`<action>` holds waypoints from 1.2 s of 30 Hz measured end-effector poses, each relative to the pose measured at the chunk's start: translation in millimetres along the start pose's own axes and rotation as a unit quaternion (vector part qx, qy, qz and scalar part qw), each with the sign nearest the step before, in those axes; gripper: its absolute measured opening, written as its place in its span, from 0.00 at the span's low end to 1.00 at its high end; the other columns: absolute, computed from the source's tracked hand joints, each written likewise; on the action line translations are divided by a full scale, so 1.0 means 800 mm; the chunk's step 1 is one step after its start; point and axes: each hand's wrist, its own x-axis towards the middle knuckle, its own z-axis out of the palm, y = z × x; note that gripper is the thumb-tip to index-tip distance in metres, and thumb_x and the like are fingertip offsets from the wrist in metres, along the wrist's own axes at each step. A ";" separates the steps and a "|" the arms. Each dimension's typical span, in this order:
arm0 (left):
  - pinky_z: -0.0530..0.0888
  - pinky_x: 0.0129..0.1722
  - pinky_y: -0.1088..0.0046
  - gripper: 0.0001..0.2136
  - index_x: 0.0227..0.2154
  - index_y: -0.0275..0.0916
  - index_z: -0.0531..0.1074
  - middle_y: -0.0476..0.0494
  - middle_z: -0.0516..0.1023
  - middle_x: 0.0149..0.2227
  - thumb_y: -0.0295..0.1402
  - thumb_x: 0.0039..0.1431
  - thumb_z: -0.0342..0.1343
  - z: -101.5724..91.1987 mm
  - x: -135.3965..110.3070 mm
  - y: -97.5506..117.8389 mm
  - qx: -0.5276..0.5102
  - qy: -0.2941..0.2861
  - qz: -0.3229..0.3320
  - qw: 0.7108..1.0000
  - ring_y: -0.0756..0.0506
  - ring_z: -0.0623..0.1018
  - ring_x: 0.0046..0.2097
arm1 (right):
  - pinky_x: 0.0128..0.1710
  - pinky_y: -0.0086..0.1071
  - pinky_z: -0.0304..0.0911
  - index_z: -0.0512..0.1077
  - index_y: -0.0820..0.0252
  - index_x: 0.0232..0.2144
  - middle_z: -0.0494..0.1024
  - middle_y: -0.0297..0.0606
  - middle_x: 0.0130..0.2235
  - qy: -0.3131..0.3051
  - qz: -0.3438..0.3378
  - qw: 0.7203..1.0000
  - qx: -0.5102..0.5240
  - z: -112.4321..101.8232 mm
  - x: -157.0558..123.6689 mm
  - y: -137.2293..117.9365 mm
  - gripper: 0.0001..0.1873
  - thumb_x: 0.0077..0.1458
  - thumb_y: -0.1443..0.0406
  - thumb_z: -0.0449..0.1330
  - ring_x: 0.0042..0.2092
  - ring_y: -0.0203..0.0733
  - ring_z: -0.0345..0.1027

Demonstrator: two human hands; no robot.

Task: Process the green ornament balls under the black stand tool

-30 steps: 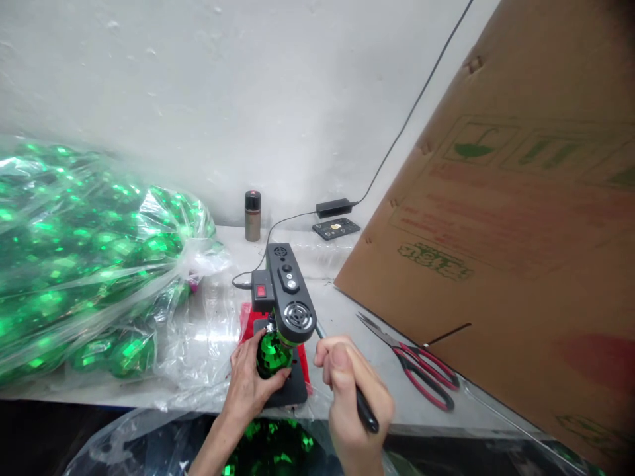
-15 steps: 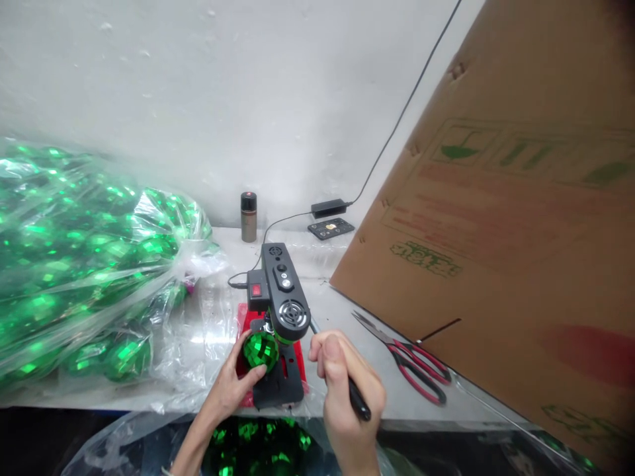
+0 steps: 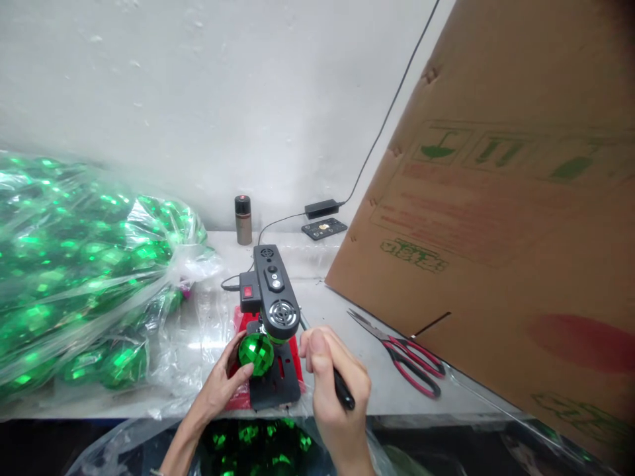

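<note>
My left hand (image 3: 223, 382) curls around the left side of a shiny green faceted ball (image 3: 256, 354), its thumb on the near face. That ball rests against the front of a small black machine (image 3: 276, 291) with round vented covers and a red switch. My right hand (image 3: 337, 383) is closed around a black-handled rod (image 3: 344, 390). The handle's butt sticks out below the fist, and a thin grey shaft runs up toward the machine's right side. Whether the shaft joins the machine is hidden. Beneath the machine is a black slotted base plate (image 3: 272, 391) on a red sheet (image 3: 241, 390).
Large clear bags of green balls (image 3: 94, 264) fill the left side. Red-and-black scissors (image 3: 414, 357) lie right of my right hand, before a big cardboard box (image 3: 476, 218). Behind stand a bottle (image 3: 243, 225), a phone (image 3: 324, 229) and a power adapter (image 3: 321, 209). More green balls (image 3: 258, 443) sit below the table edge.
The whole view has shifted slightly, so most things sit a little further left. Both hands keep their holds, and the ball looks slightly turned with brighter facets.
</note>
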 end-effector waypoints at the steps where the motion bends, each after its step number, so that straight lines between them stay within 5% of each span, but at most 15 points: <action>1: 0.65 0.78 0.41 0.47 0.70 0.39 0.70 0.27 0.72 0.75 0.62 0.54 0.72 0.000 0.001 0.001 -0.011 -0.003 -0.002 1.000 0.24 0.68 0.77 | 0.30 0.26 0.59 0.60 0.53 0.31 0.62 0.27 0.28 -0.001 0.002 1.000 -0.002 0.000 0.001 0.000 0.19 0.76 0.74 0.49 0.29 0.32 0.62; 6: 0.66 0.77 0.42 0.47 0.68 0.39 0.71 0.27 0.74 0.73 0.62 0.52 0.72 0.006 0.001 0.002 -0.005 0.023 -0.005 1.000 0.24 0.71 0.75 | 0.29 0.27 0.59 0.60 0.53 0.31 0.63 0.27 0.28 0.000 -0.009 1.000 -0.005 -0.001 0.002 -0.001 0.19 0.76 0.74 0.50 0.28 0.32 0.61; 11: 0.67 0.76 0.42 0.42 0.68 0.42 0.73 0.31 0.77 0.71 0.54 0.53 0.72 0.021 -0.003 0.010 0.111 0.051 0.027 0.992 0.25 0.74 0.73 | 0.29 0.28 0.60 0.62 0.54 0.30 0.64 0.28 0.28 -0.008 -0.009 1.000 -0.015 -0.002 0.003 -0.003 0.19 0.77 0.72 0.49 0.28 0.32 0.63; 18: 0.64 0.74 0.30 0.35 0.63 0.44 0.77 0.29 0.83 0.64 0.48 0.52 0.73 0.049 -0.005 0.015 0.254 0.092 0.110 0.957 0.19 0.76 0.69 | 0.28 0.28 0.60 0.62 0.54 0.29 0.64 0.28 0.27 -0.005 0.001 1.000 -0.011 -0.002 -0.001 0.000 0.20 0.78 0.70 0.49 0.27 0.33 0.63; 25: 0.73 0.70 0.37 0.38 0.65 0.39 0.70 0.28 0.79 0.65 0.43 0.51 0.71 0.090 -0.004 -0.013 0.166 0.103 0.106 0.975 0.24 0.78 0.68 | 0.28 0.26 0.60 0.66 0.54 0.31 0.67 0.28 0.28 0.005 -0.002 1.000 0.000 -0.003 -0.003 0.002 0.18 0.78 0.70 0.51 0.27 0.32 0.64; 36: 0.77 0.66 0.41 0.38 0.62 0.41 0.70 0.32 0.82 0.60 0.39 0.47 0.72 0.102 -0.001 -0.022 0.141 0.119 0.075 0.980 0.28 0.82 0.62 | 0.26 0.30 0.58 0.67 0.55 0.30 0.70 0.31 0.28 0.027 -0.017 0.999 -0.023 -0.003 -0.028 0.020 0.20 0.77 0.70 0.51 0.27 0.34 0.66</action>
